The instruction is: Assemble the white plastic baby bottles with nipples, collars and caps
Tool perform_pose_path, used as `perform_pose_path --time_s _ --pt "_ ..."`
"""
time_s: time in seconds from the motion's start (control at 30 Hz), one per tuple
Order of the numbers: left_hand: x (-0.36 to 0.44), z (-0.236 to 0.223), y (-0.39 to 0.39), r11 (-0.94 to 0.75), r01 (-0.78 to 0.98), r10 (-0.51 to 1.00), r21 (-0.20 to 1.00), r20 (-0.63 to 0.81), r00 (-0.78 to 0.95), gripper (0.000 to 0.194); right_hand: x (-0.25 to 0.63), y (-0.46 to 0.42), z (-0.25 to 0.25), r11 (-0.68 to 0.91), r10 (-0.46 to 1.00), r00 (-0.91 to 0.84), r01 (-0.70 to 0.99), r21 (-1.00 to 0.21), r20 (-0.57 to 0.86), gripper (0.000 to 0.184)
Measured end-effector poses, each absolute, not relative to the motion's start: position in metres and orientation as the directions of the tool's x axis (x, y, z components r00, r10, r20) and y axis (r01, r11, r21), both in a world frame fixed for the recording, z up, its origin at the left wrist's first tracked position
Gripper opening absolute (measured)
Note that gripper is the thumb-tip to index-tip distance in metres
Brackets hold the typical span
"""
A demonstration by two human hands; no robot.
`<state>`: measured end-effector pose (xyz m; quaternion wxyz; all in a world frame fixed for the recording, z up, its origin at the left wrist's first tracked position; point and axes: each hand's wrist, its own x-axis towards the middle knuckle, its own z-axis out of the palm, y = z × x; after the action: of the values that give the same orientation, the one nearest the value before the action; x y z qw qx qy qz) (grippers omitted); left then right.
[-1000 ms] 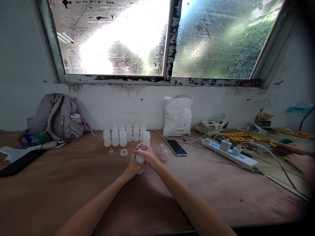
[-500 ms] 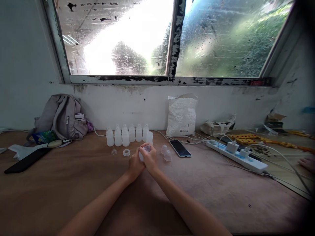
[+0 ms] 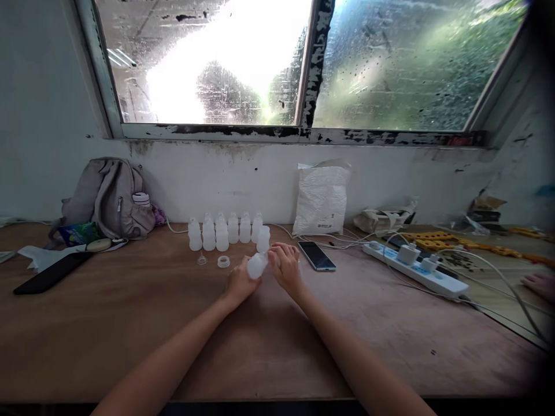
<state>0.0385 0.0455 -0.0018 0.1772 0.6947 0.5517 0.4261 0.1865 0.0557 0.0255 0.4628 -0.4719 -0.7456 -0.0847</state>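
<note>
My left hand (image 3: 241,282) is wrapped round a small frosted white baby bottle (image 3: 256,266), which lies tilted with its base toward me. At the bottle's upper end, the fingers of my right hand (image 3: 284,264) are pinched together; they cover most of the teat there. A loose white collar ring (image 3: 223,262) and a clear silicone teat (image 3: 202,259) lie on the table left of my hands. Several similar bottles (image 3: 208,237) stand upright in a group behind them. One bottle without a teat (image 3: 262,239) stands just beyond my hands. The clear caps are mostly hidden behind my right hand.
A phone (image 3: 317,256) lies right of my hands, with a white plastic bag (image 3: 321,199) behind it. Farther right is a power strip (image 3: 416,270) with cables. A grey backpack (image 3: 110,199) and a black flat case (image 3: 52,274) are at left. Another person's hand (image 3: 539,285) shows at the right edge.
My hands were closed together round the bottle with its top facing up. Now the bottle is tipped away from me, and my right hand has shifted right to its upper end.
</note>
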Motion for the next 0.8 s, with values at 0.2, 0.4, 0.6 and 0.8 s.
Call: perform_pose_path --time_s 0.2,0.4,0.6,0.8 --pt "0.025 -0.005 0.058 -0.392 0.433 0.905 0.811 0.424 0.026 0.042 0.200 0.074 0.030 0.215 0.735 0.145 0.877 -0.430 0.662 0.014" --pt "0.021 -0.011 0.066 -0.430 0.336 0.896 0.838 0.441 0.048 0.036 0.219 0.080 0.018 0.028 0.951 0.113 0.895 -0.446 0.287 0.018" --pt "0.023 -0.011 0.065 -0.442 0.408 0.888 0.799 0.453 0.076 0.040 0.211 0.084 0.018 0.193 0.951 -0.021 0.820 -0.539 0.309 0.020" --pt "0.027 -0.004 0.054 -0.428 0.515 0.894 0.743 0.431 0.121 0.038 0.201 0.071 0.047 0.595 0.758 0.163 0.224 -0.772 0.632 0.030"
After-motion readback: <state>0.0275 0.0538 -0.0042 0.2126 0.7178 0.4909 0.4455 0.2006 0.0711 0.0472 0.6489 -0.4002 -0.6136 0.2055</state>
